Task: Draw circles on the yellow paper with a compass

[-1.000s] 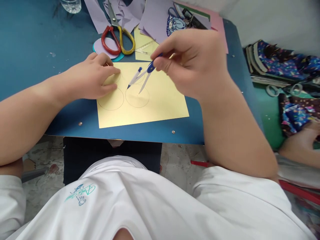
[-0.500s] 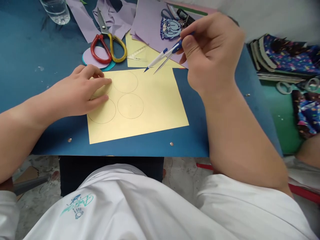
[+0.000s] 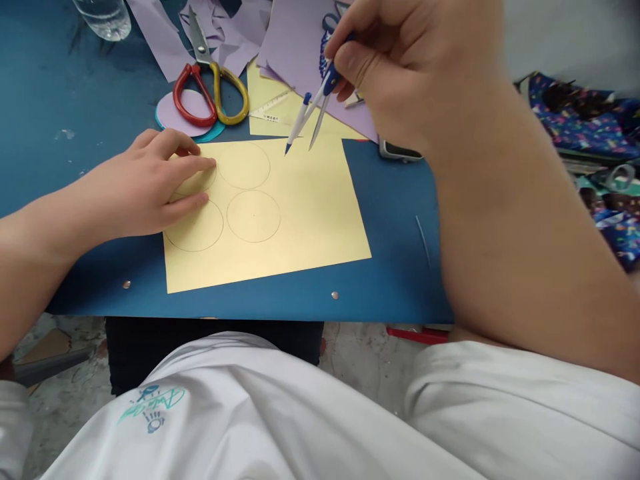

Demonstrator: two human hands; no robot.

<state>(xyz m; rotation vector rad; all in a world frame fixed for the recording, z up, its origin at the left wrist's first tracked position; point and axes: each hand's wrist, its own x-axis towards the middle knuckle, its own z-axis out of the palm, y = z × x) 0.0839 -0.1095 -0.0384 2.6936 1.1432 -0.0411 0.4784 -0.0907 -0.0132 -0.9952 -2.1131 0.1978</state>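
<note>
A pale yellow sheet of paper lies on the blue table, with several pencil circles drawn on its left and middle parts. My left hand rests on the sheet's left edge, fingers spread and partly covering two of the circles. In my right hand a blue and white drawing compass is pinched by its top. Its two legs point down, slightly apart, over the upper middle of the sheet; whether the tips touch the paper I cannot tell.
Scissors with red and yellow handles lie beyond the sheet, partly over purple and teal paper discs. Behind are purple paper scraps, a clear ruler and a water bottle. Patterned cases sit at the right.
My right hand has come nearer, and the compass now stands steeper, its tips slightly lower over the sheet. My left hand stays on the paper. The view has shifted slightly.
</note>
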